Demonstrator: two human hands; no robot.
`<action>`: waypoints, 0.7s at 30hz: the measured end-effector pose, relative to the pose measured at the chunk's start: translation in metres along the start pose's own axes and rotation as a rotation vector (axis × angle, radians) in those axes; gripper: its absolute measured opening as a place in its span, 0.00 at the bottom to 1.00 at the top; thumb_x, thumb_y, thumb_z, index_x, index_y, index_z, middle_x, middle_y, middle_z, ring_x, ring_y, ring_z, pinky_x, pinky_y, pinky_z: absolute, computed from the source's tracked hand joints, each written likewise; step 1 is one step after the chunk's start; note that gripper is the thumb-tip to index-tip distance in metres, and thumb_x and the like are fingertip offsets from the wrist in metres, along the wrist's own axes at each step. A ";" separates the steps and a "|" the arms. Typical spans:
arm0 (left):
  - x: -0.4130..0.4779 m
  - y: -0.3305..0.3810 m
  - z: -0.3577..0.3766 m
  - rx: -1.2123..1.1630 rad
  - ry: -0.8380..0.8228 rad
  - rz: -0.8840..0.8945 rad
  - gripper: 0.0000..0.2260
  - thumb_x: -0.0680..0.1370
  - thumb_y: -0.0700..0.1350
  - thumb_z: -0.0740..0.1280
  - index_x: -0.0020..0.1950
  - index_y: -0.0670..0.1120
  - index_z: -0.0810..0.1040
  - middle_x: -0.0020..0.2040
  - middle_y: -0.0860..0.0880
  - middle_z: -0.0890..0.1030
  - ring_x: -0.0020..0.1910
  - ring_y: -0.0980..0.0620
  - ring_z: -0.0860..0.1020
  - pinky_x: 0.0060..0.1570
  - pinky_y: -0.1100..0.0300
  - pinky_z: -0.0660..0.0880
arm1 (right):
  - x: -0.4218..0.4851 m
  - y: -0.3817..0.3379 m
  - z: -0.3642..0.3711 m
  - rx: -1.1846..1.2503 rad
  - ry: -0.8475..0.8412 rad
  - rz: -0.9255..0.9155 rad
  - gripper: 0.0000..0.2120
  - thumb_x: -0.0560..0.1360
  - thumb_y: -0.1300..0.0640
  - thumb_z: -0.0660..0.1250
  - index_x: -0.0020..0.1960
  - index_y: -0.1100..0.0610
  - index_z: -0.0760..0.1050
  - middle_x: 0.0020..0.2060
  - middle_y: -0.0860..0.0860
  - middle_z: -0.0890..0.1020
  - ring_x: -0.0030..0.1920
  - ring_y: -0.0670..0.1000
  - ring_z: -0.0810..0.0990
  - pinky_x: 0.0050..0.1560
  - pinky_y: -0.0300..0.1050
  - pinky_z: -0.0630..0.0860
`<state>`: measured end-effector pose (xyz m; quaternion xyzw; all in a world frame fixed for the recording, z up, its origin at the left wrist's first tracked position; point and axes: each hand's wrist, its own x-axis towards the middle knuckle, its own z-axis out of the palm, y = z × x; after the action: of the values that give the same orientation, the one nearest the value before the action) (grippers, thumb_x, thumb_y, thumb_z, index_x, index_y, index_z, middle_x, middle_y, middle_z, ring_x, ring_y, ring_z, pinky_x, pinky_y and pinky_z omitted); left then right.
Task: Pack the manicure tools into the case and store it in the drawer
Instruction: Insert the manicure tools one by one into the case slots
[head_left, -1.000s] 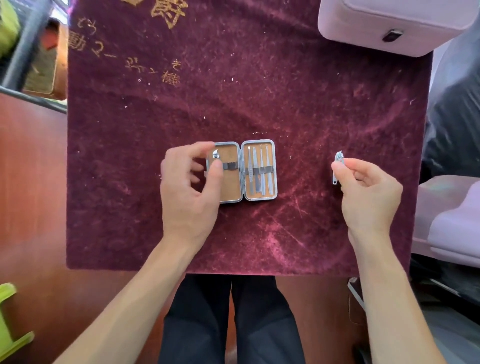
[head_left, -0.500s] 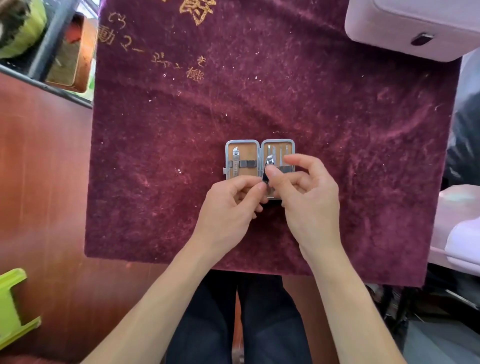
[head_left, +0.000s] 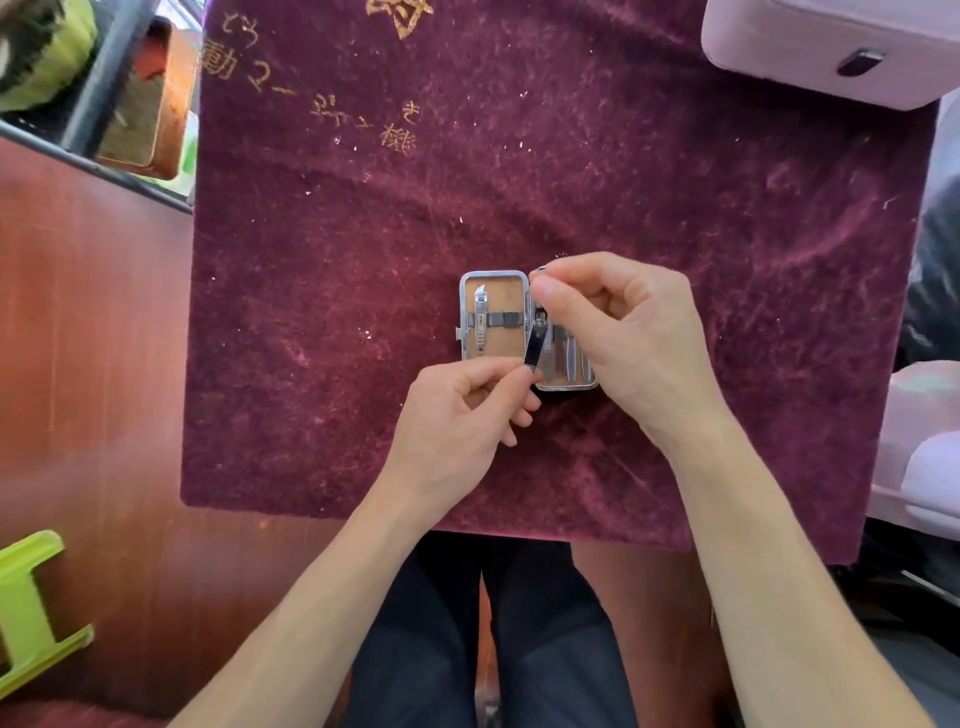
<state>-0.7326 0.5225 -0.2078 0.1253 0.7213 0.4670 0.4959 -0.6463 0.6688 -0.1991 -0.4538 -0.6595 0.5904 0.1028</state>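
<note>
Left hand (head_left: 457, 415) pinched the clipper (head_left: 536, 343) over the open case (head_left: 493, 275), right hand (head_left: 618, 332) steadying its top, so it could've slipped past the strap.

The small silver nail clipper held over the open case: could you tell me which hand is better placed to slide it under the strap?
Probably the left hand: it pinches the small silver nail clipper's lower end beside the open silver case's free strap. The right hand covers the other half.
</note>
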 end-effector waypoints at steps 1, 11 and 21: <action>0.000 0.000 0.001 -0.031 0.015 0.000 0.07 0.82 0.42 0.68 0.50 0.49 0.86 0.41 0.46 0.86 0.32 0.61 0.80 0.34 0.68 0.77 | 0.003 -0.001 0.000 -0.020 -0.003 -0.016 0.03 0.80 0.55 0.75 0.50 0.50 0.88 0.43 0.47 0.89 0.41 0.46 0.85 0.48 0.42 0.82; 0.008 -0.001 0.002 -0.147 0.102 0.030 0.08 0.83 0.43 0.67 0.54 0.50 0.86 0.41 0.49 0.87 0.37 0.54 0.82 0.35 0.64 0.79 | 0.023 -0.016 0.008 -0.147 -0.032 -0.189 0.04 0.80 0.59 0.73 0.52 0.50 0.84 0.44 0.42 0.86 0.43 0.40 0.84 0.49 0.42 0.83; 0.019 -0.002 -0.014 0.456 0.262 0.413 0.21 0.78 0.51 0.73 0.70 0.49 0.76 0.55 0.53 0.79 0.51 0.55 0.77 0.53 0.68 0.74 | 0.046 -0.019 0.006 -0.206 -0.010 -0.289 0.05 0.81 0.59 0.71 0.51 0.50 0.83 0.41 0.40 0.84 0.41 0.38 0.81 0.44 0.33 0.76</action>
<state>-0.7526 0.5264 -0.2194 0.3157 0.8243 0.3962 0.2529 -0.6852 0.7001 -0.2030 -0.3593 -0.7755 0.5010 0.1362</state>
